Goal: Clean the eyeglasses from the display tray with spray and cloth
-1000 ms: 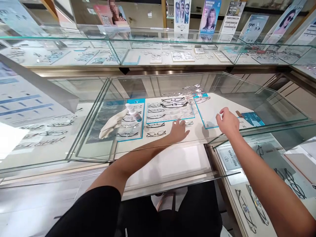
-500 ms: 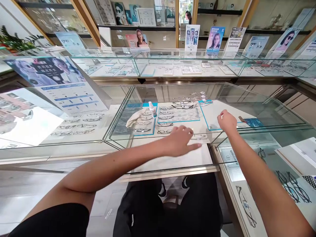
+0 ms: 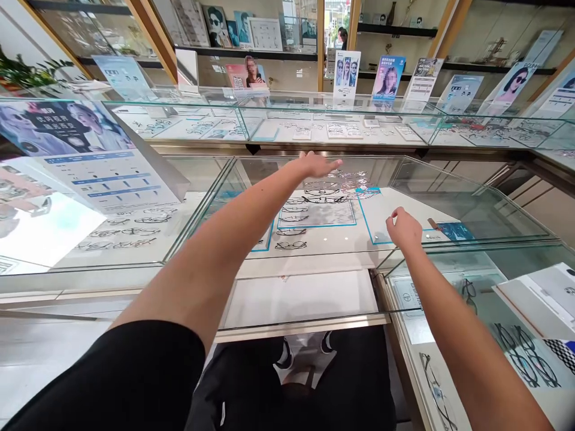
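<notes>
My left hand (image 3: 318, 165) reaches over the far part of the glass display case (image 3: 287, 261), palm down with its fingers apart and nothing in it. Just beneath and to the right of it are clear-framed glasses (image 3: 354, 181). Nearer me lies a dark pair of glasses (image 3: 322, 199), with a column of glasses (image 3: 291, 245) to its left. My right hand (image 3: 404, 228) is over the right part of the case, fingers curled in; whether they hold anything small is hidden. A blue-and-white card (image 3: 455, 231) lies to its right.
A large printed stand-up sign (image 3: 103, 161) is at the left. Behind runs a second glass case (image 3: 296, 108) topped with signs. At the lower right, more glasses (image 3: 523, 356) lie near a white box (image 3: 545, 296). A distant person's head (image 3: 342, 37) shows at the back.
My left hand has moved away from me, from the case's front edge to its far side; its forearm now hides the white bottle and cloth. The view has shifted slightly. My right hand stays curled.
</notes>
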The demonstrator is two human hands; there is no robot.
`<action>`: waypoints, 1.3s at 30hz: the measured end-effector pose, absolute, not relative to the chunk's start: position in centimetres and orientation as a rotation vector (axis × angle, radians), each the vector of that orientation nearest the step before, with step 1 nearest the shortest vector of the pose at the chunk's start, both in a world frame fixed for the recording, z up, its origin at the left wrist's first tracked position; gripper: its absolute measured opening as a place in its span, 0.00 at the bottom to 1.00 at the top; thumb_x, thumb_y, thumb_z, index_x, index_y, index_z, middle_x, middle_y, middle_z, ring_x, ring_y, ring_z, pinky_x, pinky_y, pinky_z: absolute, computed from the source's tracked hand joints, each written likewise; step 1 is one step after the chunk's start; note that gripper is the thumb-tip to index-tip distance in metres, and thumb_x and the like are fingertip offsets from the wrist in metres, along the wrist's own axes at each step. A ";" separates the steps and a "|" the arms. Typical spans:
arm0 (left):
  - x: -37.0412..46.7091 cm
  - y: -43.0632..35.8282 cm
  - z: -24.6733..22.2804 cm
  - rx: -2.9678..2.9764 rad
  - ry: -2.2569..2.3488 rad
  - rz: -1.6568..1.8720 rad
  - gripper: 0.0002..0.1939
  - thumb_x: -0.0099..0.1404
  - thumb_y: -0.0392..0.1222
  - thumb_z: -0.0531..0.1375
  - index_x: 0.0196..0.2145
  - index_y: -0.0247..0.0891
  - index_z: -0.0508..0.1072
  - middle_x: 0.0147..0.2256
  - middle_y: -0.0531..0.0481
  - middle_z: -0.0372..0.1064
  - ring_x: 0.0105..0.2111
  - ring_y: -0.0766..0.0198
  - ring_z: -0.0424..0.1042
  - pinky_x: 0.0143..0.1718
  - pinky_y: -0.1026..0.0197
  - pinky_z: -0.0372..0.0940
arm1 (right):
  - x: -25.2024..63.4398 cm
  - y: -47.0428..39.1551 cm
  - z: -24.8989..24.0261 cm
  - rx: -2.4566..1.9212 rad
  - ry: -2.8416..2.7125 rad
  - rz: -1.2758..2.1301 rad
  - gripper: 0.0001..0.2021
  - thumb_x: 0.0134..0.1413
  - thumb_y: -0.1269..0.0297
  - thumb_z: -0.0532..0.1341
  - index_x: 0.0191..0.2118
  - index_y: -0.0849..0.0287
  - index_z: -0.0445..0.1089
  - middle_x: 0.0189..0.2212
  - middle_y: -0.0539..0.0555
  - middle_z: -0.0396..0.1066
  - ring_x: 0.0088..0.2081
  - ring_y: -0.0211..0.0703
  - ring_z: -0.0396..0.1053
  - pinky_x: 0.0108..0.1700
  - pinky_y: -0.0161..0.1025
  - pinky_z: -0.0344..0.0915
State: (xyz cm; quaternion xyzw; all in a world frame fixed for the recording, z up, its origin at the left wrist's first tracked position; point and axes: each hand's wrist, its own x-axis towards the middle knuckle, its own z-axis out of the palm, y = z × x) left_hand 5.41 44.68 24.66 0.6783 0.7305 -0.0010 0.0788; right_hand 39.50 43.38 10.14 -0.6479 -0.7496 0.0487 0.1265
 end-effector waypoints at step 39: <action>17.7 20.6 11.4 1.851 0.875 0.173 0.21 0.75 0.58 0.58 0.29 0.43 0.67 0.27 0.54 0.66 0.28 0.63 0.63 0.32 0.57 0.59 | 39.4 43.0 10.5 -1.837 -2.202 0.159 0.11 0.73 0.62 0.53 0.53 0.56 0.69 0.46 0.61 0.80 0.43 0.53 0.75 0.39 0.44 0.56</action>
